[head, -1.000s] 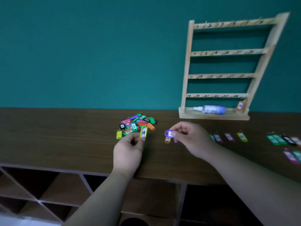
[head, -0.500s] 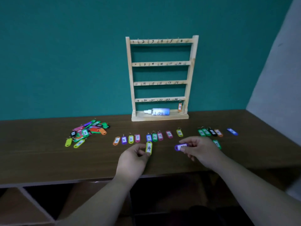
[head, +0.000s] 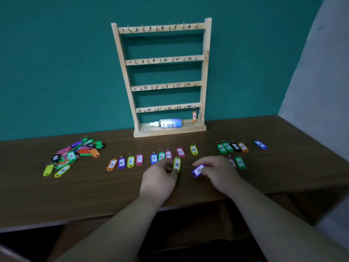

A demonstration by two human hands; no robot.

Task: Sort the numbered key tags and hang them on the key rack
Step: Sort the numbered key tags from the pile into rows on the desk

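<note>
Fingers of your left hand (head: 160, 178) pinch tag 14 (head: 177, 164), upright; its gap between 13 (head: 180, 152) and 15 (head: 194, 149) lies just beyond; right hand (head: 217, 170) pinches purple tag (head: 198, 170).

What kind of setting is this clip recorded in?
Probably a staged indoor workbench rather than a real front desk: a bare wooden counter against a plain teal wall, a numbered wooden key rack, and coloured key tags laid out in a row.

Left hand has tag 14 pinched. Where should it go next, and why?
Probably set tag 14 down in the gap between pink tag 13 and yellow tag 15: the sorted row runs in number order and the left hand hovers just below that gap.
</note>
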